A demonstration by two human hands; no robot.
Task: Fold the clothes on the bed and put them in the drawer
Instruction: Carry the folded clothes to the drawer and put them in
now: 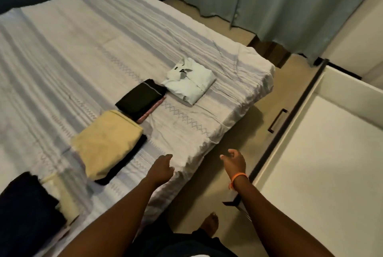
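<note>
Folded clothes lie in a loose diagonal row on the bed (pixel 87 53), which wears a pale striped spread. Nearest the far corner is a white shirt (pixel 189 81), collar up; just beside it sits a black garment (pixel 139 99) on top of something pink (pixel 152 108), of which only an edge shows. Next comes a yellow piece (pixel 107 144) stacked on a black one (pixel 124 162), and at the lower left edge a dark pile (pixel 29 205) rests on more yellow cloth (pixel 66 196), though blur there makes the layers hard to separate. The drawer (pixel 323 153) stands pulled out to the right of the bed, its white inside bare in the part that shows, a dark handle (pixel 277 121) on its front. The left hand (pixel 162 168) hovers over the bed's near edge, fingers loosely curled and holding nothing. The right hand (pixel 235 162), an orange band (pixel 239 177) at its wrist, hangs over the floor between bed and drawer, likewise relaxed and free. Grey curtains (pixel 279 3) hang behind.
</note>
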